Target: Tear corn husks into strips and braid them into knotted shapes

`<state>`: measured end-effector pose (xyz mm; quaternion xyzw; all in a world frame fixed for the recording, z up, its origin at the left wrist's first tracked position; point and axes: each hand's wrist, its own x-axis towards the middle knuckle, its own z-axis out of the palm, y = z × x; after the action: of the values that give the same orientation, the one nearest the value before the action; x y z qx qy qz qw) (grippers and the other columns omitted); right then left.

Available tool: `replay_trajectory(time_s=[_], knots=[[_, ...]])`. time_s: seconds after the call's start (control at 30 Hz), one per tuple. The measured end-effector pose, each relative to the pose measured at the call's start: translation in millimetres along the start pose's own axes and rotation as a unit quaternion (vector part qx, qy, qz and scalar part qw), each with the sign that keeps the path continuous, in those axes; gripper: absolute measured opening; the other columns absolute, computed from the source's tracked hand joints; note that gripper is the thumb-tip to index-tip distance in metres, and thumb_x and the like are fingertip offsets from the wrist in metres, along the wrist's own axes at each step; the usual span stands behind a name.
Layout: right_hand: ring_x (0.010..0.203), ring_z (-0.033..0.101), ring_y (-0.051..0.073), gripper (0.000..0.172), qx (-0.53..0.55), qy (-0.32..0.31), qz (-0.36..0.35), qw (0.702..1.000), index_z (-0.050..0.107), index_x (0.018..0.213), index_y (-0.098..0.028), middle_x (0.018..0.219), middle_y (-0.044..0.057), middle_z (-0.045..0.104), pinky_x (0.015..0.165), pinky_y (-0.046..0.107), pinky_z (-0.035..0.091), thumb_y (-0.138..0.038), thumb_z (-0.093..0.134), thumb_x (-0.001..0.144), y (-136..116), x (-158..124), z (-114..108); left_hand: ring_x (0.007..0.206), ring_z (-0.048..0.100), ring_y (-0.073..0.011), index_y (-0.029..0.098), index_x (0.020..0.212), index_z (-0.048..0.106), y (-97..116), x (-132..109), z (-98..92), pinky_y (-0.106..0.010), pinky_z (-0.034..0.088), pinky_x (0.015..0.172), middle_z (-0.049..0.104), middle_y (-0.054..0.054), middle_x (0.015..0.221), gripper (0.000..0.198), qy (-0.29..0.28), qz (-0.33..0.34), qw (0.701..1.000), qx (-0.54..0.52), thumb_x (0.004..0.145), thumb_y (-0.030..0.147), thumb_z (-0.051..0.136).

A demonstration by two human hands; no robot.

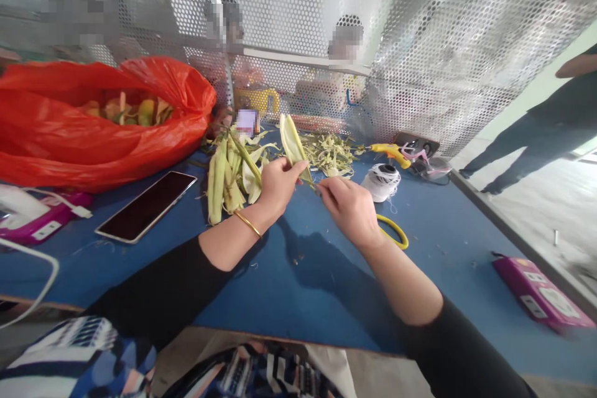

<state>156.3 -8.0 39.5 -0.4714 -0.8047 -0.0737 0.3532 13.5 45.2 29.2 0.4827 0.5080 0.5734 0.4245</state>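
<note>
Over the blue table, my left hand (280, 185) is closed around the lower part of a pale green husk (293, 140), whose split, hollow upper end points up and away. Close on its right, the fingers of my right hand (349, 206) are pinched at the husk's narrow lower end; the exact grip is partly hidden. Left of my left hand lies a bunch of green husks (217, 183). Behind my hands is a heap of thin husk shreds (332, 154). A spool of white thread (382, 182) stands beyond my right hand, near a yellow ring (395, 233).
A red plastic bag (186, 96) fills the back left, with a phone (148, 206) before it. Purple power strips (536, 289) lie at both sides. A yellow glue gun (392, 152) lies at the back right. A perforated screen (298, 18) borders the table; people are behind it.
</note>
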Motion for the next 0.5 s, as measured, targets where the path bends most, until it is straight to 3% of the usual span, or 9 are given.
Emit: replay_trajectory(time_s=[0.1,0.2,0.27,0.43,0.5], knots=[[0.059,0.049,0.014,0.034,-0.084,0.007,-0.102,0.991,0.065,0.078,-0.018,0.065,0.003,0.062,0.061,0.026,0.035,-0.027,0.040,0.099,0.4,-0.9,-1.7,0.040,0.047,-0.0124,0.020,0.063,0.053,0.0,-1.0,-3.4,-0.025,0.033,0.047,0.048,0.005,0.041,0.026,-0.014,0.056,0.994,0.090,0.083,0.035,0.060],[0.060,0.049,0.013,0.034,-0.080,0.008,-0.127,0.989,0.067,0.082,-0.018,0.067,0.002,0.061,0.061,0.024,0.035,-0.027,0.040,0.101,2.3,-0.2,-3.5,0.043,0.048,-0.0126,0.022,0.058,0.043,3.0,-2.3,-7.2,-0.026,0.035,0.052,0.045,0.006,0.040,0.032,-0.016,0.154,0.970,0.187,0.084,0.033,0.059],[0.060,0.048,0.013,0.033,-0.087,0.000,-0.150,0.985,0.067,0.084,-0.018,0.067,0.001,0.060,0.060,0.025,0.033,-0.028,0.041,0.101,3.1,0.3,-4.3,0.044,0.049,-0.0125,0.022,0.058,0.041,3.7,-2.3,-7.4,-0.026,0.035,0.052,0.046,0.006,0.042,0.033,-0.017,0.166,0.966,0.196,0.083,0.033,0.060],[0.055,0.040,0.013,0.036,-0.143,-0.020,-0.254,0.957,0.065,0.077,-0.017,0.063,0.001,0.055,0.060,0.029,0.028,-0.023,0.039,0.102,-3.6,-0.5,-2.2,0.039,0.049,-0.0107,0.021,0.061,0.047,-2.3,1.5,0.1,-0.023,0.034,0.042,0.050,0.005,0.049,0.029,0.010,-0.007,0.999,0.041,0.081,0.035,0.060],[0.056,0.041,0.013,0.037,-0.142,-0.049,-0.256,0.955,0.064,0.078,-0.017,0.064,0.001,0.056,0.061,0.029,0.028,-0.025,0.037,0.102,-8.1,-1.8,0.0,0.036,0.045,-0.0095,0.021,0.059,0.045,-5.3,4.1,2.1,-0.023,0.032,0.039,0.047,0.006,0.047,0.030,0.047,-0.035,0.998,0.001,0.082,0.034,0.060]])
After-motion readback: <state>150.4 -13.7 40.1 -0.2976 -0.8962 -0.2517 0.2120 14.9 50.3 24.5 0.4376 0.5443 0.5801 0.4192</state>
